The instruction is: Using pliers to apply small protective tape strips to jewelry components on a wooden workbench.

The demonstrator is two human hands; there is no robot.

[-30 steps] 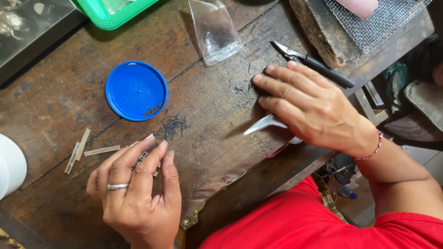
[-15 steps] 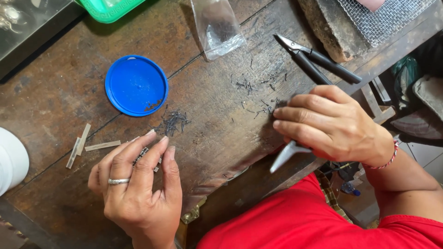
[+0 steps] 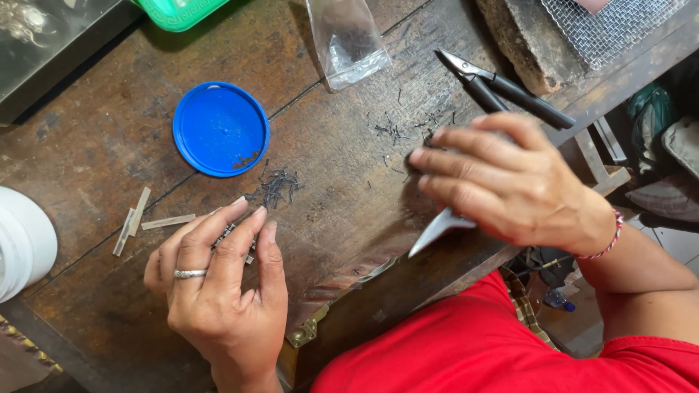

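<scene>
My left hand [image 3: 218, 284] rests on the dark wooden bench [image 3: 102, 167], fingertips pressing a small metal piece [image 3: 231, 234] just below a pile of tiny dark wire bits [image 3: 277, 185]. It wears a ring. My right hand [image 3: 502, 182] hovers over the bench's right part with fingers curled, holding a pointed white strip [image 3: 437, 229] that sticks out beneath the palm. More wire bits [image 3: 397, 131] lie scattered by its fingertips. Black-handled pliers [image 3: 502, 91] lie just beyond that hand.
A blue round lid [image 3: 220, 129] lies left of centre. A clear plastic bag [image 3: 348, 40] and a green tray [image 3: 178, 11] sit at the far edge. Pale flat strips [image 3: 142, 218] lie left, beside a white container [image 3: 22, 244]. Wire mesh on a block [image 3: 604, 25] stands far right.
My right hand has slid off the bench surface toward the near right and lifted the white strip, uncovering scattered wire bits. My left hand has barely moved.
</scene>
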